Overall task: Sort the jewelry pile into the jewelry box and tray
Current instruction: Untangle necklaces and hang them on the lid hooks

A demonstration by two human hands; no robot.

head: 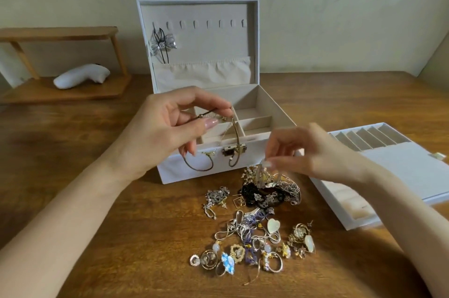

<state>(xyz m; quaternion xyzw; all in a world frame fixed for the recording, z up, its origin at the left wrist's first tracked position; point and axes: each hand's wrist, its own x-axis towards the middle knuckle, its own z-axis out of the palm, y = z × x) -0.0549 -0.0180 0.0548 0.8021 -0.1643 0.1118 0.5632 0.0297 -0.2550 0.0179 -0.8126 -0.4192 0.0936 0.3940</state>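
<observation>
Cord necklace (237, 135) is pinched in left grip (170, 127) above open jewelry box (272, 105). Blurred silvery piece (263, 164) is pinched in right grip (315, 152), just over jewelry pile (252, 237) on worktop (121, 225); tray (401, 164) far right.

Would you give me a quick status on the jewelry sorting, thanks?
Left hand pinches thin gold cord necklace above open white jewelry box. Right hand pinches pale strand from tangled jewelry pile. Nothing blocks the box.

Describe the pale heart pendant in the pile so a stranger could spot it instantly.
Find the open white jewelry box on the wooden table; the jewelry pile lies in front of it. Right of the silver chain tangle sits the heart pendant: a solid milky-white heart, unlike the frilly gold heart outline below.
</observation>
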